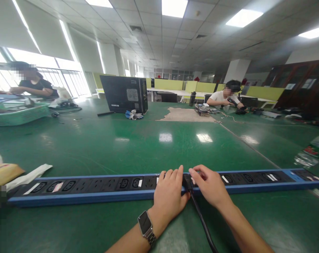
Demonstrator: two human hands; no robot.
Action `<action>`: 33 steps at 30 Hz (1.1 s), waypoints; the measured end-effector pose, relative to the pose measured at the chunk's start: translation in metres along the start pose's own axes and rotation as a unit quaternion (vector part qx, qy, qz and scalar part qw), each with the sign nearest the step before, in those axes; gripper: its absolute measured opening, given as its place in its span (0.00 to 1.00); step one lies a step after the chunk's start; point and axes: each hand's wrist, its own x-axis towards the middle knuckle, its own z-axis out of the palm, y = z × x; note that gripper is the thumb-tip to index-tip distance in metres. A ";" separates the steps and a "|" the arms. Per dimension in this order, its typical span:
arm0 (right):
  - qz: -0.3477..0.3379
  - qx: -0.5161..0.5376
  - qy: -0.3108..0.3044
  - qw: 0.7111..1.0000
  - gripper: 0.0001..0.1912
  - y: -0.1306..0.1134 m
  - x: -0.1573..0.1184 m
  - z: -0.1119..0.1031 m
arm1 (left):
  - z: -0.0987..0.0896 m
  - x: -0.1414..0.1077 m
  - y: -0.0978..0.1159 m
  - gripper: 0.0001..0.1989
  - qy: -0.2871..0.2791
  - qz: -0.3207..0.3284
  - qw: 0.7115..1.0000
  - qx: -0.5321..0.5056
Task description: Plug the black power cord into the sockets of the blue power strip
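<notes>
A long blue power strip [85,194] with black sockets and small white labels lies across the green table in front of me. My left hand [168,191] lies over its middle, fingers across the top and thumb at the front side, gripping it. Just right of that hand, a black plug [187,181] sits at the sockets, and its thick power cord [201,218] runs down toward me. My right hand [210,184] is closed in a pinch beside the plug, thumb and forefinger close together over the strip. What lies between those fingertips is hidden.
A black computer case [124,94] stands farther back, with gloves [134,115] before it. Left are a green basket [19,114] and a yellow packet [6,173]; right lies a plastic bottle [312,151]. Two people [35,84] sit at the far sides.
</notes>
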 end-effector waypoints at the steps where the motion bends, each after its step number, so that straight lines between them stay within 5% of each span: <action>1: 0.007 0.002 -0.024 1.000 0.24 -0.007 -0.001 0.003 | 0.001 0.000 0.000 0.32 0.003 0.001 1.000 0.000; 12: -0.029 0.031 -0.086 0.995 0.19 -0.014 -0.006 0.008 | -0.002 0.002 0.001 0.16 0.014 0.001 1.000 -0.015; 19: -0.008 0.103 -0.088 0.991 0.15 -0.016 -0.001 0.012 | 0.001 0.002 0.000 0.17 0.025 0.002 1.000 -0.003; 24: -0.029 0.195 0.008 0.980 0.15 -0.037 0.004 -0.007 | 0.001 0.002 0.001 0.20 0.022 -0.004 1.000 0.012; 27: -0.047 0.179 -0.007 0.983 0.17 -0.043 0.005 -0.025 | 0.000 0.002 0.001 0.23 0.018 0.001 1.000 0.014; 33: 0.026 0.111 -0.079 0.990 0.24 0.015 0.007 -0.063 | 0.000 0.002 0.001 0.27 0.022 0.008 1.000 0.017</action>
